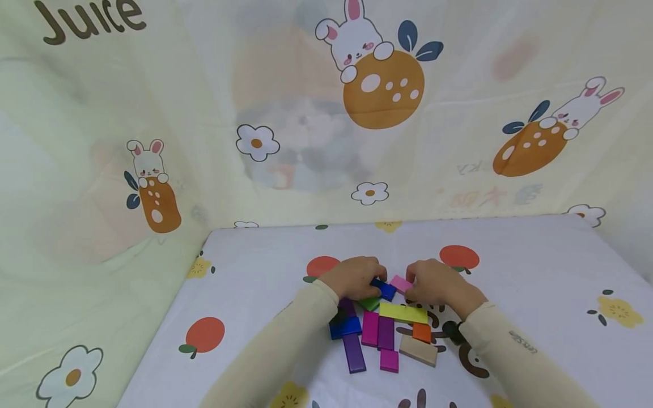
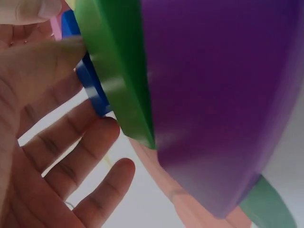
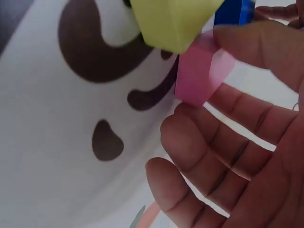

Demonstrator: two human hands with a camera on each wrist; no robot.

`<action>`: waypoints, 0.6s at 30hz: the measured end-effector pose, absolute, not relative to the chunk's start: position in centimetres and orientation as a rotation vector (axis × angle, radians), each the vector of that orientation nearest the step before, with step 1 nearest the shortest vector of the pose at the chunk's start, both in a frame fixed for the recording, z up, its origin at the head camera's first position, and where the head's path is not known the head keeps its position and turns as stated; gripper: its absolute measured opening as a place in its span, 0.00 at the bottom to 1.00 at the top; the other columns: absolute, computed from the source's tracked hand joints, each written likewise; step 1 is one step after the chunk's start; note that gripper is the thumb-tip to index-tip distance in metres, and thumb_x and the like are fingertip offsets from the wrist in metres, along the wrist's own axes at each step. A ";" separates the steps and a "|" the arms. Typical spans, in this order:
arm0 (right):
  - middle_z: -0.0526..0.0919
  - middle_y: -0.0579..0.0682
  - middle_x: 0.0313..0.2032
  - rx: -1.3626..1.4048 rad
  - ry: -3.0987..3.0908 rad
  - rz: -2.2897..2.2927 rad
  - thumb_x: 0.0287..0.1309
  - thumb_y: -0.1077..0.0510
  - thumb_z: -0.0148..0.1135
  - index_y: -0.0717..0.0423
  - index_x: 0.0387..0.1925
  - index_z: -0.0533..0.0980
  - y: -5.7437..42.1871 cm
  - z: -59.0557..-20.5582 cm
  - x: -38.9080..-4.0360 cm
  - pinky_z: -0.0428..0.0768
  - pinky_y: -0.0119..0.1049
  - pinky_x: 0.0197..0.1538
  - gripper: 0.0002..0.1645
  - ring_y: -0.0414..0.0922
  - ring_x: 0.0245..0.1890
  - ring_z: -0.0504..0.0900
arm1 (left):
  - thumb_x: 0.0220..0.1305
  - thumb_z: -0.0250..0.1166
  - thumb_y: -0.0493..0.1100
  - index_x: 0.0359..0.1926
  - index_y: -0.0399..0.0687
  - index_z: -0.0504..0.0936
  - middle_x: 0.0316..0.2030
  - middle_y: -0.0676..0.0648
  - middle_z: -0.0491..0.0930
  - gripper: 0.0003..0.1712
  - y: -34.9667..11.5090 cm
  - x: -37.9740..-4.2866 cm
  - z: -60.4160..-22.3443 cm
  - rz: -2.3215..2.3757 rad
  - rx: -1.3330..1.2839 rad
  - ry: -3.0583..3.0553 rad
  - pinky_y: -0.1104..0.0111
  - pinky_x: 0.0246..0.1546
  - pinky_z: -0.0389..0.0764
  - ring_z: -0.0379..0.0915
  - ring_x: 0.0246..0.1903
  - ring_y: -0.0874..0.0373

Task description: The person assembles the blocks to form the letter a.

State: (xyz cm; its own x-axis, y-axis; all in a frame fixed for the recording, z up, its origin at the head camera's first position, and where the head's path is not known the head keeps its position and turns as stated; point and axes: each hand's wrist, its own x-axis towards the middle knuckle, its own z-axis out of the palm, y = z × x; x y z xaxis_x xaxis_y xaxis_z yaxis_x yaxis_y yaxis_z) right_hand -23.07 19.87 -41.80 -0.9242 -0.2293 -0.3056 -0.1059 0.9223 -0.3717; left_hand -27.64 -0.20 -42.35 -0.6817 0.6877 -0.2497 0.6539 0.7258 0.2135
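My left hand [image 1: 357, 277] pinches a blue block [image 1: 388, 292] at the far side of a group of coloured wooden blocks. In the left wrist view, the thumb crosses in front of the blue block [image 2: 95, 90], beside a green block [image 2: 116, 71] and a large-looking purple block [image 2: 213, 95]. My right hand [image 1: 437, 285] holds a small pink block [image 1: 401, 284] between thumb and fingers, right of the blue one. The right wrist view has the thumb on the pink block [image 3: 194, 73], close to a yellow block [image 3: 175, 23]. Fingers partly hide the blue block.
Nearer me lie a long yellow block [image 1: 403, 313], magenta block [image 1: 369, 328], orange block [image 1: 421, 332], tan block [image 1: 418, 349], purple block [image 1: 354, 352] and small magenta block [image 1: 389, 360]. A patterned cloth [image 1: 551, 317] covers the table; printed curtains [image 1: 306, 187] stand behind and beside it.
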 end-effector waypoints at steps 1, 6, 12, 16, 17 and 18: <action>0.79 0.49 0.30 -0.245 2.747 -0.490 0.61 0.53 0.72 0.57 0.44 0.82 20.0 -41.8 -23.2 0.79 0.38 0.30 0.15 0.46 0.28 0.78 | 0.69 0.71 0.51 0.62 0.57 0.84 0.50 0.54 0.81 0.21 -0.2 -27.7 -42.4 0.138 1.046 2.627 0.72 0.52 0.79 0.75 0.47 0.64; 0.83 0.52 0.38 -0.236 2.786 -0.471 0.61 0.54 0.72 0.57 0.48 0.83 20.7 -41.9 -24.0 0.79 0.41 0.36 0.16 0.48 0.36 0.78 | 0.71 0.69 0.51 0.62 0.55 0.84 0.49 0.53 0.81 0.21 -0.5 -28.1 -42.4 0.143 1.011 2.662 0.73 0.50 0.78 0.74 0.44 0.63; 0.84 0.60 0.53 -0.207 2.837 -0.499 0.60 0.54 0.71 0.56 0.54 0.84 21.2 -42.6 -24.8 0.82 0.56 0.53 0.21 0.57 0.49 0.79 | 0.72 0.69 0.49 0.60 0.51 0.84 0.47 0.51 0.82 0.19 -1.5 -28.9 -42.8 0.254 0.915 2.689 0.72 0.49 0.79 0.73 0.43 0.61; 0.83 0.63 0.56 -0.207 2.872 -0.526 0.62 0.55 0.70 0.57 0.55 0.84 21.5 -43.1 -25.3 0.79 0.62 0.59 0.21 0.61 0.55 0.79 | 0.73 0.68 0.48 0.61 0.50 0.84 0.48 0.50 0.82 0.19 -1.8 -29.6 -42.9 0.332 0.839 2.685 0.70 0.49 0.80 0.74 0.43 0.60; 0.83 0.63 0.56 -0.201 2.876 -0.539 0.62 0.56 0.69 0.58 0.56 0.83 21.5 -43.2 -25.4 0.79 0.62 0.59 0.21 0.61 0.55 0.79 | 0.73 0.68 0.48 0.61 0.50 0.84 0.49 0.50 0.82 0.19 -1.8 -29.8 -42.9 0.347 0.822 2.683 0.69 0.50 0.80 0.74 0.44 0.60; 0.83 0.63 0.55 -0.198 2.878 -0.552 0.62 0.56 0.69 0.58 0.56 0.83 21.6 -43.4 -25.6 0.79 0.62 0.59 0.21 0.61 0.54 0.79 | 0.73 0.67 0.47 0.61 0.51 0.84 0.49 0.50 0.81 0.19 -1.8 -30.0 -42.9 0.359 0.807 2.682 0.68 0.51 0.80 0.74 0.45 0.59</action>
State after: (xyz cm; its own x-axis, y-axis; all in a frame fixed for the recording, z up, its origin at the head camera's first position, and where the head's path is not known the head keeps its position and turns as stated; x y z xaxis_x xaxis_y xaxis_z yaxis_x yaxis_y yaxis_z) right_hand -25.59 21.55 -43.35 -0.9702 -0.1687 -0.1736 -0.0925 0.9212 -0.3780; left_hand -29.97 -1.84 -42.95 -0.7906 0.5690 -0.2263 0.4894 0.8092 0.3252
